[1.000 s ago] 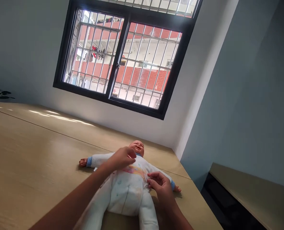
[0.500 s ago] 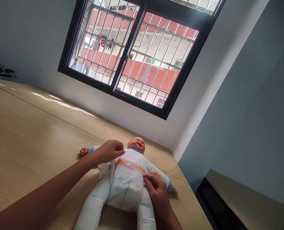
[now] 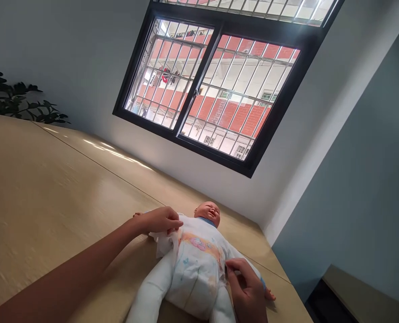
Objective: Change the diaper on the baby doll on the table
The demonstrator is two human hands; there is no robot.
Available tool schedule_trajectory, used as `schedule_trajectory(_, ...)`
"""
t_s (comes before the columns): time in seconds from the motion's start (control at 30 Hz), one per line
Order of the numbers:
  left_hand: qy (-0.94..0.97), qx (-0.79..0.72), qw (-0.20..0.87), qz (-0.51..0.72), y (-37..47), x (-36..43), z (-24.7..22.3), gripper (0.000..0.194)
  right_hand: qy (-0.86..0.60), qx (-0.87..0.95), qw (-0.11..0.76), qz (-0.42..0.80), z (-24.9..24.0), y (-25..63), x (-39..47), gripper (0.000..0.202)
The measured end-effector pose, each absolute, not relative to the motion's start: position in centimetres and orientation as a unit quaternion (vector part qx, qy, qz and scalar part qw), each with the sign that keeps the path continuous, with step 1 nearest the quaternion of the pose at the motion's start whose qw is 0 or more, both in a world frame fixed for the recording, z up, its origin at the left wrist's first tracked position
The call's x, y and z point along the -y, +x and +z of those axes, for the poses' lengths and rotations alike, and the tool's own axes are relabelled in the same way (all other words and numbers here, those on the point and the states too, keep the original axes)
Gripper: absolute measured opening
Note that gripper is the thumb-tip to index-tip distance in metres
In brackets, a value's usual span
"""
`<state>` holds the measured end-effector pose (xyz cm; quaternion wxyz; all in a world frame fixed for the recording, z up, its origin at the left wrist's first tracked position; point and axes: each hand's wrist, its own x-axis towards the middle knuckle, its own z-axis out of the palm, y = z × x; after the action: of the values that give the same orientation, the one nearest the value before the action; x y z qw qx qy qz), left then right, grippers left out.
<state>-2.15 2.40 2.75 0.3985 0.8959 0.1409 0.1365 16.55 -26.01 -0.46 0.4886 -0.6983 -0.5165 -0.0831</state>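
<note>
A baby doll (image 3: pixel 208 213) in white clothes with blue cuffs and collar lies on its back on the wooden table (image 3: pixel 68 193). Around its waist is a white diaper (image 3: pixel 194 278) with an orange printed band across the front. My left hand (image 3: pixel 162 220) is closed at the diaper's left side, fingers pressed together by the band's end, with loose white material below it. My right hand (image 3: pixel 246 285) is pinched at the diaper's right edge, near the doll's hip. What the fingertips of each hand hold is too small to make out.
Behind the table is a wall with a black-framed barred window (image 3: pixel 182 134). A dark-leaved plant (image 3: pixel 21 103) stands beyond the table's far left edge. At the lower right, past the table's edge, is a dark piece of furniture with a flat top (image 3: pixel 357 291).
The view has shifted, so the doll and window appear further right and lower. My left hand has come down onto the diaper's side, its fingers more closed. My right hand stays at the right edge.
</note>
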Motion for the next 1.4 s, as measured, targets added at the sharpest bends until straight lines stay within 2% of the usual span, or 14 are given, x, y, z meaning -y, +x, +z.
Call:
schedule_trajectory(0.17, 0.864, -0.178, 0.471, 0.017, -2.8, -2.0, 3.5, 0.085, -0.710, 0.494, 0.495, -0.081, -0.5, 16.2, 26.0, 0.029)
schedule_trajectory(0.23, 0.857, -0.200, 0.474, -0.022, -3.0, -1.8, 3.5, 0.088, -0.714, 0.487, 0.498, -0.068, -0.7, 16.0, 26.0, 0.028)
schedule_trajectory(0.4, 0.875, -0.144, 0.461, -0.042, -3.2, -1.8, 2.9, 0.055, -0.726, 0.473, 0.499, -0.035, -1.1, 15.8, 26.0, 0.027)
schedule_trajectory(0.5, 0.863, -0.106, 0.494, -0.008, -2.9, -2.2, 2.4, 0.046, -0.730, 0.468, 0.498, -0.024, -1.1, 15.7, 25.9, 0.029)
schedule_trajectory(0.77, 0.819, -0.127, 0.556, 0.064, -2.8, -2.1, 2.2, 0.038, -0.721, 0.485, 0.494, -0.030, -0.9, 15.9, 25.9, 0.029)
schedule_trajectory(1.0, 0.798, -0.128, 0.581, 0.099, -2.3, -1.4, 2.3, 0.046, -0.711, 0.489, 0.504, -0.039, -1.1, 16.0, 25.6, 0.027)
schedule_trajectory(1.17, 0.771, -0.160, 0.607, 0.106, -2.1, -0.7, 2.7, 0.062, -0.704, 0.479, 0.522, -0.046, -1.0, 15.4, 25.6, 0.028)
schedule_trajectory(1.23, 0.763, -0.138, 0.625, 0.093, -2.0, -0.4, 2.7, 0.058, -0.707, 0.475, 0.522, -0.047, -0.7, 15.0, 25.6, 0.029)
schedule_trajectory(1.3, 0.766, -0.100, 0.630, 0.075, -1.9, -0.2, 2.7, 0.045, -0.711, 0.474, 0.519, -0.041, -0.3, 14.6, 25.6, 0.030)
schedule_trajectory(1.4, 0.791, -0.068, 0.602, 0.087, -1.7, 0.4, 2.9, 0.038, -0.710, 0.472, 0.523, -0.029, -0.2, 14.5, 25.7, 0.029)
